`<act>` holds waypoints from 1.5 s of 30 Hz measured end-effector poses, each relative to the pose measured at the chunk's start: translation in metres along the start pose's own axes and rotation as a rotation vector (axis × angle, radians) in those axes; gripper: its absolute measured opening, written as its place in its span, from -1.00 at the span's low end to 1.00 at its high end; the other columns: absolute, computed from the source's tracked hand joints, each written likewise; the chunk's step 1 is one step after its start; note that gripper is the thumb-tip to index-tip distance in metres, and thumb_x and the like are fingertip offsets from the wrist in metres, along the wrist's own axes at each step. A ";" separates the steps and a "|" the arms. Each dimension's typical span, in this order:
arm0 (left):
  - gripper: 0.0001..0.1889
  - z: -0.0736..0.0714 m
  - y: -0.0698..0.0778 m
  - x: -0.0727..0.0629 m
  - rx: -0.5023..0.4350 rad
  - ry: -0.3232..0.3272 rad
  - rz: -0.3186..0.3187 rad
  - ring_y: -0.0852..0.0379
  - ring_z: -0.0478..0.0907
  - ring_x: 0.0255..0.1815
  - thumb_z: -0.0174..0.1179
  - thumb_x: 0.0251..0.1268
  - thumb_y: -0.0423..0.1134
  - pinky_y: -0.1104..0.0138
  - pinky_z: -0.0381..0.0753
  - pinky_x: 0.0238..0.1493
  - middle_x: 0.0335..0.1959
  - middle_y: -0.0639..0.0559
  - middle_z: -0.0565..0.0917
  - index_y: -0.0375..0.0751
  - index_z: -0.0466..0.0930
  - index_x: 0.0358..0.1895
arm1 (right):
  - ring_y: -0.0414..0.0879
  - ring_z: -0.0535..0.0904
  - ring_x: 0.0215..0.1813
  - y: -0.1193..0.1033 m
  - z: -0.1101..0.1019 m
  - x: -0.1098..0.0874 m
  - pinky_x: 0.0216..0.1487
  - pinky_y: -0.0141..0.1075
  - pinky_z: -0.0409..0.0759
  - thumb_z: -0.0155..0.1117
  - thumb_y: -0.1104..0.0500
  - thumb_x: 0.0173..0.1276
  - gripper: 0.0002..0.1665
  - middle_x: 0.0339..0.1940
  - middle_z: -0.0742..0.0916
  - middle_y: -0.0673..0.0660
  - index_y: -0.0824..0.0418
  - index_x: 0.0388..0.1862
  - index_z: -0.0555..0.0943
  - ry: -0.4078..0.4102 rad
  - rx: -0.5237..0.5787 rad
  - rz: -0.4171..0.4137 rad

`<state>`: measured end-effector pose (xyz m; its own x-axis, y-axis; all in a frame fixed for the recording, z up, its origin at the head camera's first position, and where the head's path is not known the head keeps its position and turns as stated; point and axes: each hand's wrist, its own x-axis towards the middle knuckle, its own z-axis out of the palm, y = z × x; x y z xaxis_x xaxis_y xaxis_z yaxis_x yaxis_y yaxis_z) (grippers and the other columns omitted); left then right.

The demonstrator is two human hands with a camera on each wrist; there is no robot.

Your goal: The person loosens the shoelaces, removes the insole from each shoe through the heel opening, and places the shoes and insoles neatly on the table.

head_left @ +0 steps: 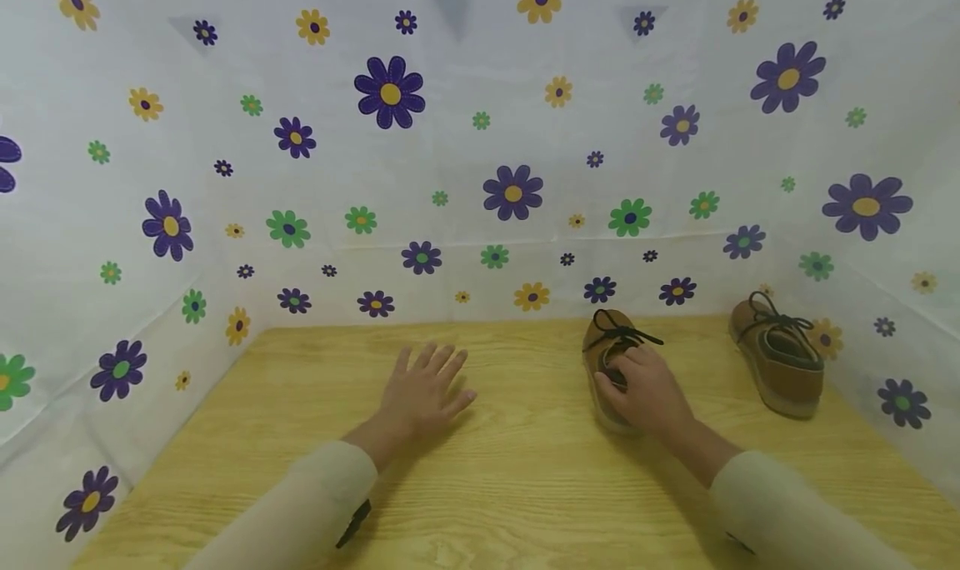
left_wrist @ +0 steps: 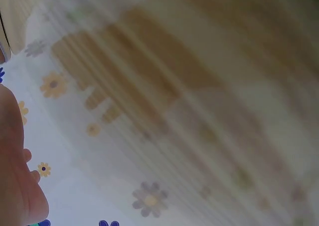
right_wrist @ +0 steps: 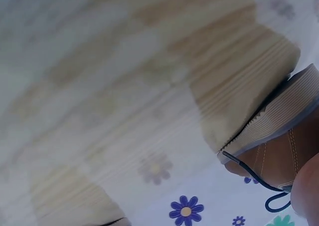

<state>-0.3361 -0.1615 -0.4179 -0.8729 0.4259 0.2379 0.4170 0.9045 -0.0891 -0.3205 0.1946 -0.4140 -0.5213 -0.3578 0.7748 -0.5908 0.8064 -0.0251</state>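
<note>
A brown lace-up shoe with dark laces stands right of centre, its toe toward the back wall. My right hand grips it at the opening, fingertips inside and thumb over the side. In the right wrist view the side and pale ridged sole of the shoe show, with part of my hand at the edge. My left hand is spread palm down over the wooden table with nothing in it. The left wrist view catches only an edge of that hand.
A matching brown shoe stands at the right back, near the side wall. Behind and along both sides of the wood-grain table hangs a white sheet printed with purple, green and yellow flowers.
</note>
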 end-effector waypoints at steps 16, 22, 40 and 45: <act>-0.22 0.008 0.020 0.010 0.033 -0.021 0.014 -0.13 0.02 0.62 -0.33 0.47 0.39 -0.19 -0.20 0.54 0.61 0.00 0.14 0.05 0.04 0.60 | -0.02 0.47 -0.37 -0.031 0.010 0.010 -0.27 -0.17 0.49 0.47 0.15 0.14 -0.76 -0.51 0.62 0.08 0.26 -0.52 0.62 -0.023 0.023 -0.021; -0.22 0.009 0.026 0.014 0.023 -0.023 0.026 -0.13 0.02 0.62 -0.33 0.47 0.39 -0.20 -0.19 0.54 0.60 -0.01 0.15 0.05 0.04 0.60 | -0.05 0.46 -0.38 -0.040 0.015 0.013 -0.28 -0.18 0.47 0.46 0.14 0.15 -0.76 -0.51 0.61 0.07 0.25 -0.52 0.62 -0.020 0.036 -0.039; -0.27 0.009 0.048 0.025 0.063 0.003 0.064 -0.11 0.09 0.60 -0.29 0.50 0.33 -0.18 -0.04 0.52 0.58 -0.01 0.22 0.05 0.07 0.60 | -0.06 0.51 -0.35 -0.069 0.024 0.023 -0.24 -0.20 0.50 0.48 0.13 0.14 -0.77 -0.48 0.65 0.06 0.24 -0.50 0.63 -0.014 0.078 -0.087; -0.31 0.010 0.051 0.027 0.070 0.001 0.030 -0.08 0.08 0.61 -0.30 0.54 0.28 -0.15 -0.05 0.54 0.58 0.04 0.20 0.07 0.07 0.59 | -0.05 0.53 -0.32 -0.079 0.023 0.026 -0.19 -0.19 0.52 0.48 0.11 0.17 -0.76 -0.46 0.66 0.06 0.23 -0.47 0.64 -0.061 0.080 -0.054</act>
<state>-0.3407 -0.1036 -0.4260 -0.8600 0.4529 0.2352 0.4243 0.8906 -0.1638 -0.3014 0.1110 -0.4064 -0.5228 -0.4294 0.7364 -0.6649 0.7460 -0.0370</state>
